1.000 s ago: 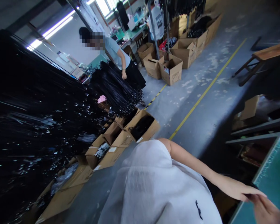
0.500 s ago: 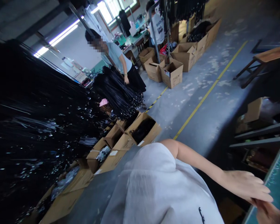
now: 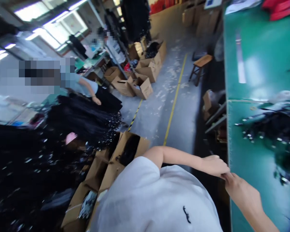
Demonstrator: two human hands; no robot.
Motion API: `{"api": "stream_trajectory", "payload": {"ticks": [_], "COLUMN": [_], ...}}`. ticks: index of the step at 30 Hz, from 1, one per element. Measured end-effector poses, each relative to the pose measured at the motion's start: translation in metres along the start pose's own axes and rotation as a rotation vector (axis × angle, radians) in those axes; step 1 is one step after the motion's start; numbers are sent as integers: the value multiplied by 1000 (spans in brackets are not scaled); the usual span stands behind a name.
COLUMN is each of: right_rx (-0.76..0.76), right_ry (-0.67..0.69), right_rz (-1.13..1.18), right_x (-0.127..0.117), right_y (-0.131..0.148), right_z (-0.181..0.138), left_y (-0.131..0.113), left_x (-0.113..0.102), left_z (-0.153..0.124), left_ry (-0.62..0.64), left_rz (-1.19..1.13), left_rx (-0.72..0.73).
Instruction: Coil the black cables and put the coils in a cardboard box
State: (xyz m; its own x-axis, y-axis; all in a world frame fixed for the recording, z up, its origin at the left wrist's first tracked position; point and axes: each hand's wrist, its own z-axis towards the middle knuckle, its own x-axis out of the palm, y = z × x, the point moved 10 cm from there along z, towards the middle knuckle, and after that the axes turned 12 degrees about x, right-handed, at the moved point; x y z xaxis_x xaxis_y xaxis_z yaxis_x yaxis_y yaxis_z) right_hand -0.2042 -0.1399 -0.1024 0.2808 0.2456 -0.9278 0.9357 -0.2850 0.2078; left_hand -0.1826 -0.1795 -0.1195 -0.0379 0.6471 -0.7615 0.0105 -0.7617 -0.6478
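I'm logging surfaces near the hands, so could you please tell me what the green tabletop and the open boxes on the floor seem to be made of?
Green tabletop: looks like a smooth, slightly glossy mat or laminate, since it shows pale light reflections; which one is unclear. Open boxes: plain brown cardboard, matte, with folded flaps.

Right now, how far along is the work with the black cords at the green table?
Done: a cord pile lies on the green table. In hand: left hand and right hand meet at the table edge, contents unclear. Left: hanging bundles and open boxes.
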Motion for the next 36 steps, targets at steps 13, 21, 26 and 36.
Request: {"api": "stream_trajectory", "payload": {"ticks": [13, 21, 26, 36], "right_rx": [752, 637, 521, 580], "right_ry": [110, 441, 505, 410], "right_rz": [1058, 1833, 2064, 2019], "right_x": [34, 64, 48, 97], "right_y": [-47, -16, -15, -74], "right_z": [-28, -64, -88, -144], "left_y": [8, -38, -66, -84], "left_x": [60, 25, 19, -20], "left_z": [-26, -19, 3, 16], "left_ry": [-407, -280, -274, -499], "left_rz": [-1132, -1006, -1131, -1679], "left_rx": [-572, -301, -349, -598]}}
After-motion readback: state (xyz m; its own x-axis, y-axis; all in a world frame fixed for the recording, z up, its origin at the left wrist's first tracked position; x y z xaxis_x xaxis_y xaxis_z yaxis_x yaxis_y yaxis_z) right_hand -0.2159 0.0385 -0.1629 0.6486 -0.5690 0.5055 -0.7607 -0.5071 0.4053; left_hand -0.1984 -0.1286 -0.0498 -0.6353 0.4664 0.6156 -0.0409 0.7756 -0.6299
